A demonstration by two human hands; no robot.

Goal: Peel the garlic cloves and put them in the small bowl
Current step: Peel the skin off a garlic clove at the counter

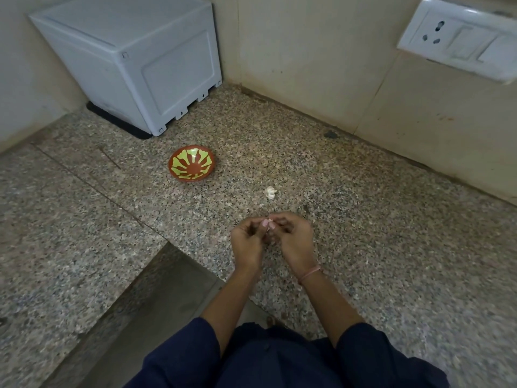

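Hands meet: left hand (246,242) and right hand (294,240) pinch small whitish garlic clove (270,223), mostly hidden.

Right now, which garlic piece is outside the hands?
The white garlic cluster on the counter; the other clove is pinched between left hand and right hand.

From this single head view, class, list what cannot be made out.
The garlic clove, head view: mostly covered by the left hand and right hand pinching it; peeling progress unclear.
The loose garlic on the counter, head view: too small to count cloves.
The white box, head view: cut off by the top edge.
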